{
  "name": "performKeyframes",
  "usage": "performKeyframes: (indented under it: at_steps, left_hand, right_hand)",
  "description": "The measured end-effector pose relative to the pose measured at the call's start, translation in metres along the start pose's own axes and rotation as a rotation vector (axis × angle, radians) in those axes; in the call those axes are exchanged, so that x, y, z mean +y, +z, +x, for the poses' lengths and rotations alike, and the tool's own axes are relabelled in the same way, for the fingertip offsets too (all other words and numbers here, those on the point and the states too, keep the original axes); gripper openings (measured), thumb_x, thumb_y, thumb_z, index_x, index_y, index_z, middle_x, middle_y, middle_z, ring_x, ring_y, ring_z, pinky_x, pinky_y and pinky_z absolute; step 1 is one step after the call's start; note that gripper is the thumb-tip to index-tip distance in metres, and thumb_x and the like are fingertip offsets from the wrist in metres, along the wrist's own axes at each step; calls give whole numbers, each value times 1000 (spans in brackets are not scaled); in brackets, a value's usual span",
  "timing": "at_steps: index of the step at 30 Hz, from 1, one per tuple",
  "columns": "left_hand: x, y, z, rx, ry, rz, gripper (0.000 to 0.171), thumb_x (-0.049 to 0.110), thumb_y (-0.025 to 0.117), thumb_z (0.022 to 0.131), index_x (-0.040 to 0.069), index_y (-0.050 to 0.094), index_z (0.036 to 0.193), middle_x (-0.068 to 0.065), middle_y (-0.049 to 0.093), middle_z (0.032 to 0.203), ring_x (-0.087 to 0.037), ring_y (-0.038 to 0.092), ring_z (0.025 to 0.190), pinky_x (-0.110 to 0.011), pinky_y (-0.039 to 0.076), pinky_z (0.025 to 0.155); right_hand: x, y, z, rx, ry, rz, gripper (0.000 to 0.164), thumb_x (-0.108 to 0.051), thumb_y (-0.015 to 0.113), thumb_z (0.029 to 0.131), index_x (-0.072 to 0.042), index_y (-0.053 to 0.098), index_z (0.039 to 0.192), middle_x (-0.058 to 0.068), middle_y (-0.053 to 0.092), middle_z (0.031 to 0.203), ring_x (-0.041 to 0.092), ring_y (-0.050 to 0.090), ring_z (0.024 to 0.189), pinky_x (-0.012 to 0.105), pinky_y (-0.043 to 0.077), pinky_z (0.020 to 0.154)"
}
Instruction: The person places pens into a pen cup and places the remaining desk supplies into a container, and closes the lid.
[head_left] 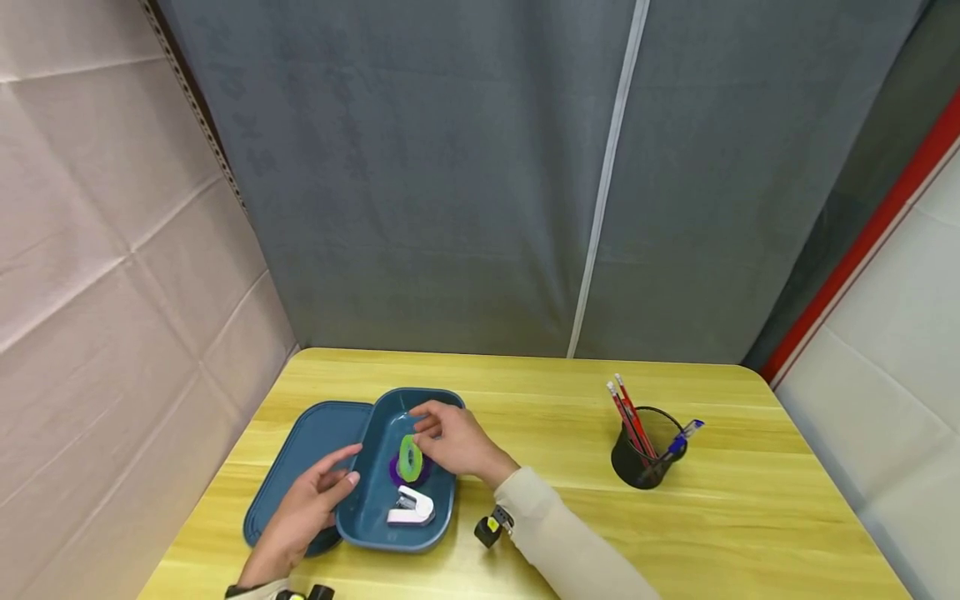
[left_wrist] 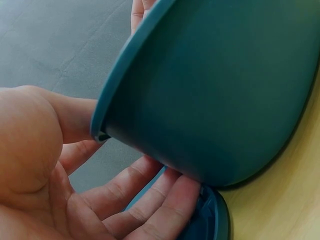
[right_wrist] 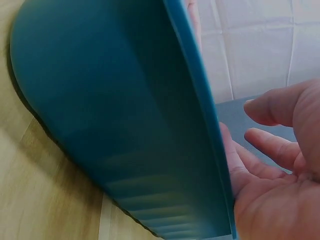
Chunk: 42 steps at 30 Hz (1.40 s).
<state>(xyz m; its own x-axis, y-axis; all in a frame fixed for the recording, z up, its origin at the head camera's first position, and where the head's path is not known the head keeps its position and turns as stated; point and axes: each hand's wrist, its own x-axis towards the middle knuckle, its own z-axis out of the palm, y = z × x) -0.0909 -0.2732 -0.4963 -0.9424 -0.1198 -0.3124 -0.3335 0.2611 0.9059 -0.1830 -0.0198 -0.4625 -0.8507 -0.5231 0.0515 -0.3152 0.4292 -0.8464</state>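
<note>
A blue rectangular box (head_left: pixel 390 542) stands on the table. Inside it lie a white stapler (head_left: pixel 411 510), a purple ring-shaped roll (head_left: pixel 395 473) and a green ring-shaped roll (head_left: pixel 406 461), the green one tilted over the purple. My right hand (head_left: pixel 457 440) is over the box's right side, its thumb beside the green roll; in the right wrist view thumb and fingers (right_wrist: pixel 272 147) are apart with nothing seen between them. At the box's left rim, my left hand (head_left: pixel 303 510) touches the box with fairly straight fingers (left_wrist: pixel 167 205) against its outer wall.
A blue lid (head_left: pixel 288 462) lies left of the box, partly under my left hand. To the right stands a black mesh pen cup (head_left: pixel 633 473) with red pencils (head_left: pixel 633 421) and a blue pen (head_left: pixel 686 435). Grey curtain (head_left: pixel 450 208) hangs behind the table.
</note>
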Motion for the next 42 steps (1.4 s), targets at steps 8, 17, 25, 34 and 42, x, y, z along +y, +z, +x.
performKeyframes:
  at_steps: [8,17,25,34,42]
  left_hand:
    - [1,0,-1,-7,5,13,55,29,67,106,26,49,158,-23,56,152,-31,62,124,-45,63,82]
    - [0,-2,1,-17,4,10,56,29,67,106,26,48,159,-23,55,153,-30,61,125,-45,63,82]
    - [3,-2,-1,-22,5,23,55,29,66,106,25,49,159,-23,54,154,-29,60,124,-41,61,80]
    - [3,-3,-1,-19,8,62,56,32,66,106,26,49,159,-23,54,155,-32,59,129,-40,59,80]
    - [4,-4,-1,-16,26,106,56,34,65,107,26,48,159,-24,53,156,-41,56,138,-49,60,90]
  right_hand:
    - [3,-3,-2,22,-14,17,35,-19,70,102,-12,66,136,13,72,131,18,71,112,34,59,98]
    - [5,-4,-5,40,-20,30,31,-19,71,101,-14,69,132,13,73,130,18,71,111,35,59,98]
    - [6,-6,-9,55,-40,40,29,-18,70,102,-14,68,131,11,73,130,17,71,112,35,60,98]
    - [6,-9,-14,65,-36,55,30,-20,71,102,-17,68,132,1,74,128,16,70,114,32,60,98]
    - [4,-13,-20,72,-8,78,33,-20,70,103,-14,67,135,5,72,131,21,69,119,35,60,100]
